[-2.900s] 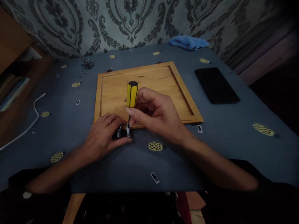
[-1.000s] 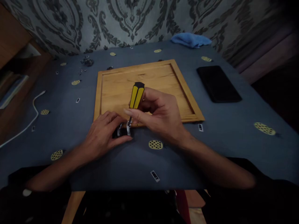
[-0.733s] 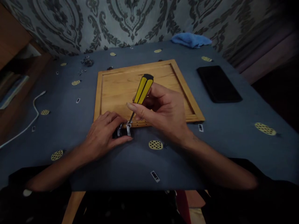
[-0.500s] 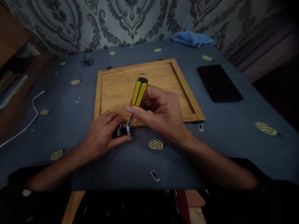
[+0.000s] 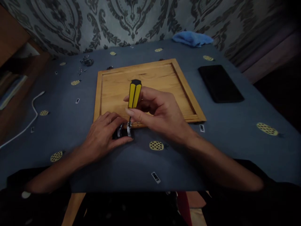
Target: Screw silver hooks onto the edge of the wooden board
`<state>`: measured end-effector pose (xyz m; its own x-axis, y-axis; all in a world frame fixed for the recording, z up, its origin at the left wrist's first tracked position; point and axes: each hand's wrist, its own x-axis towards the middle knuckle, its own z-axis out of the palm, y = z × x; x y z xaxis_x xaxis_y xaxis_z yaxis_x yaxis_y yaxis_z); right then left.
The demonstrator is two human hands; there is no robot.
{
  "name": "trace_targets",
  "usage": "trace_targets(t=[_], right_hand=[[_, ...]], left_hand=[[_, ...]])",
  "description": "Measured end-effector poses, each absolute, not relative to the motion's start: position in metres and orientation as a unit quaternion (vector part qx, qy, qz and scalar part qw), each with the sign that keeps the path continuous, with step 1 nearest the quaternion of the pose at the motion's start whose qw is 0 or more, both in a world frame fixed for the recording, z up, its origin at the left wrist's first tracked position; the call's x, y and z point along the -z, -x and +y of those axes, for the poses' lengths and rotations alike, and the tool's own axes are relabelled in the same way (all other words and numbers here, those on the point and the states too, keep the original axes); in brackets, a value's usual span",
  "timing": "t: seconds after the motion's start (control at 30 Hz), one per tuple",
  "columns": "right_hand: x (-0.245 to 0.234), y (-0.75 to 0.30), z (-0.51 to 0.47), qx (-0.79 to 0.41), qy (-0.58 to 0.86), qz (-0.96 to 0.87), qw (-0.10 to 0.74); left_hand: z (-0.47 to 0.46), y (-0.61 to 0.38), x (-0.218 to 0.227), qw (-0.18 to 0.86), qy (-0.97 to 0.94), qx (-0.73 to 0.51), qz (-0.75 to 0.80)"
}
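Observation:
A wooden framed panel lies flat on the table. My right hand grips a screwdriver with a yellow and black handle, held nearly upright. Its shaft points down at the panel's near edge, and the tip meets a small black fitting with shiny metal bands. Thumb and fingers of my left hand close around this fitting and steady it against the near edge. The fitting's exact kind is hard to make out, as my fingers partly cover it.
Small loose metal parts lie at the back left. A black flat device rests to the right, and a blue cloth at the back. A white cable runs along the left. Another dark fitting shows at the panel's far edge.
The screwdriver has tipped from leaning right to nearly upright, its handle moving left with my right hand. My left hand stays on the fitting.

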<state>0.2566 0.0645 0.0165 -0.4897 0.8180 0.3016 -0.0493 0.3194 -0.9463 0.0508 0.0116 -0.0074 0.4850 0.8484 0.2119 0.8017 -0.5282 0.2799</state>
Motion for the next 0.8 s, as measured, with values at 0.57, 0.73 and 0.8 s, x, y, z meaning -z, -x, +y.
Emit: trace_targets(t=[0.57,0.73,0.8], right_hand=[[-0.015,-0.255,0.066,-0.416,0.260,-0.742,0.457],[-0.014,-0.255,0.066,-0.375,0.230,-0.758,0.481],[-0.013,-0.255,0.066,-0.345,0.225,-0.771,0.486]], left_hand=[[0.015,-0.050,-0.014,0.116,-0.832,-0.250,0.482],[0.027,-0.062,-0.061,0.168,-0.765,-0.397,0.479],[0.032,-0.071,-0.072,0.160,-0.761,-0.402,0.482]])
